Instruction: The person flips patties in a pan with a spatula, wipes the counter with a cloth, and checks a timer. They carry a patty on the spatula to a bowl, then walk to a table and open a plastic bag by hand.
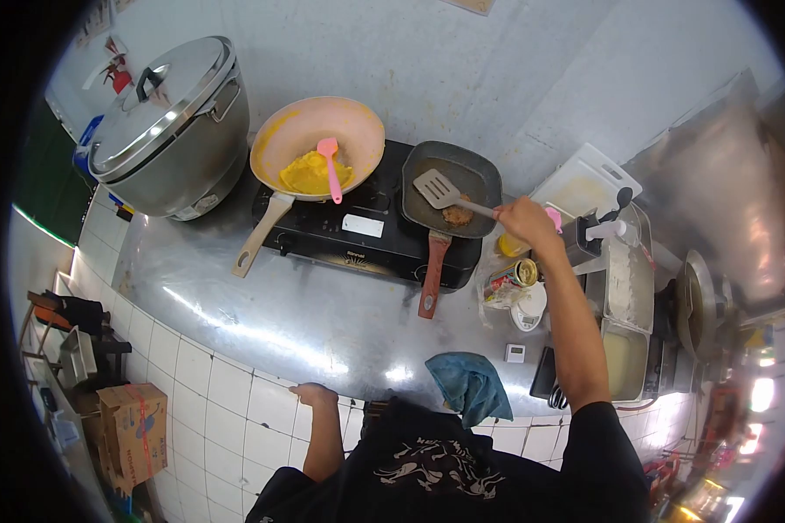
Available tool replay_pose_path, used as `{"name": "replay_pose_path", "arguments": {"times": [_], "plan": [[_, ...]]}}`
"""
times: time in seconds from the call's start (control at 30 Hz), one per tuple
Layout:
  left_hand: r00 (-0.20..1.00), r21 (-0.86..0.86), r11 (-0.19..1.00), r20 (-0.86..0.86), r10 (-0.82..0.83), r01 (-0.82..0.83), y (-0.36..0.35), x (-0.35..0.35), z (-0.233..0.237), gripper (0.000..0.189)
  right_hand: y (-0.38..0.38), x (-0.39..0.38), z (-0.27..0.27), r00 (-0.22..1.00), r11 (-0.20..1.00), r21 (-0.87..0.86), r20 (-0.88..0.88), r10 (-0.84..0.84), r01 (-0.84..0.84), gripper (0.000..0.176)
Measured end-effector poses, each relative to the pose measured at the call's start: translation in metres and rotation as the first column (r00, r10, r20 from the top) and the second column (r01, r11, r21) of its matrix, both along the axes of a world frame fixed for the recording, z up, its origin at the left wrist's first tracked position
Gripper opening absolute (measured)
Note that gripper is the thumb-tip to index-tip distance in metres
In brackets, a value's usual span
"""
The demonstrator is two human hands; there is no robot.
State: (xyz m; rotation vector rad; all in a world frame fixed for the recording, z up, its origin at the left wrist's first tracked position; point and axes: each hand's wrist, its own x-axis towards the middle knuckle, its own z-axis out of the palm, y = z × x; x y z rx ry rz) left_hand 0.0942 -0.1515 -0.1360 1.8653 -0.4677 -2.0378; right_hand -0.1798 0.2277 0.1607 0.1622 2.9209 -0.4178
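My right hand (527, 223) is closed around the handle of a slotted spatula (438, 186). The spatula's head is inside a dark square frying pan (417, 155) on the right burner, next to a browned patty (458, 212). At the counter's front edge, my left hand (316, 395) rests with its fingers stretched out and holds nothing. On the left burner stands a pale wok (275, 131) containing yellow scrambled egg (301, 177) and a pink spatula (330, 161). Both pans sit on a black gas stove (323, 248).
A large steel rice cooker (192, 166) stands left of the stove. To the right are an open can (525, 272), a small white scale (529, 307), a white cutting board (602, 170) and metal trays (630, 279). A blue cloth (471, 388) hangs over the counter's front edge.
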Motion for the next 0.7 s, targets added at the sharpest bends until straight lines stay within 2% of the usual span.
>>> {"name": "replay_pose_path", "arguments": {"times": [0.03, 0.1, 0.13, 0.2, 0.27, 0.33, 0.4, 0.43, 0.5, 0.53, 0.6, 0.7], "plan": [[0.999, -0.006, 1.0, 0.032, -0.006, 0.006, 0.0, 0.0, 0.002, 0.078, 0.007, -0.016, -0.004, 1.0, 1.0, 0.0, 0.001, 0.001, -0.001, 0.034], [0.998, -0.01, 1.0, 0.061, -0.013, 0.014, 0.0, 0.0, 0.003, 0.078, 0.011, -0.038, -0.01, 0.999, 0.986, 0.168, 0.034, -0.006, 0.0, 0.034], [0.999, -0.007, 1.0, 0.045, -0.015, 0.015, -0.001, 0.001, 0.002, 0.078, 0.008, -0.037, -0.004, 0.999, 0.986, 0.169, 0.033, -0.006, 0.0, 0.034], [1.0, -0.001, 1.0, 0.025, -0.009, 0.009, 0.0, -0.002, 0.002, 0.078, 0.001, -0.039, 0.012, 0.987, 0.988, 0.141, 0.14, -0.08, 0.061, 0.043], [0.991, -0.009, 0.998, 0.118, -0.057, 0.059, 0.0, 0.0, 0.002, 0.078, 0.004, -0.044, 0.009, 0.987, 0.99, 0.136, 0.152, -0.055, 0.034, 0.039], [0.988, -0.017, 0.998, 0.139, -0.061, 0.064, 0.001, 0.0, 0.006, 0.078, 0.008, -0.043, 0.001, 0.986, 0.992, 0.125, 0.163, -0.037, 0.016, 0.035], [0.986, -0.026, 0.997, 0.15, -0.069, 0.074, 0.001, 0.0, 0.003, 0.078, 0.012, -0.039, -0.004, 0.991, 0.986, 0.163, 0.13, 0.017, -0.038, 0.044], [0.992, -0.022, 0.998, 0.112, -0.053, 0.055, 0.001, 0.002, -0.003, 0.079, 0.009, -0.028, 0.009, 0.992, 0.986, 0.164, 0.127, 0.013, -0.034, 0.044], [0.997, -0.017, 0.999, 0.073, -0.035, 0.036, -0.003, 0.001, -0.009, 0.079, 0.005, -0.002, 0.036, 0.997, 0.996, 0.062, -0.05, 0.067, -0.064, 0.041], [0.996, -0.016, 0.999, 0.081, -0.039, 0.041, -0.002, 0.0, -0.009, 0.079, 0.008, 0.004, 0.04, 0.996, 0.995, 0.065, -0.048, 0.074, -0.07, 0.041], [0.994, -0.01, 0.999, 0.103, -0.036, 0.037, -0.003, 0.006, -0.011, 0.079, 0.026, 0.019, 0.046, 0.983, 0.992, 0.116, -0.181, -0.026, 0.048, 0.037], [0.994, -0.022, 0.999, 0.101, -0.03, 0.033, -0.003, 0.004, -0.012, 0.08, 0.038, 0.043, 0.055, 0.985, 0.992, 0.123, -0.174, 0.008, 0.014, 0.036]]}}
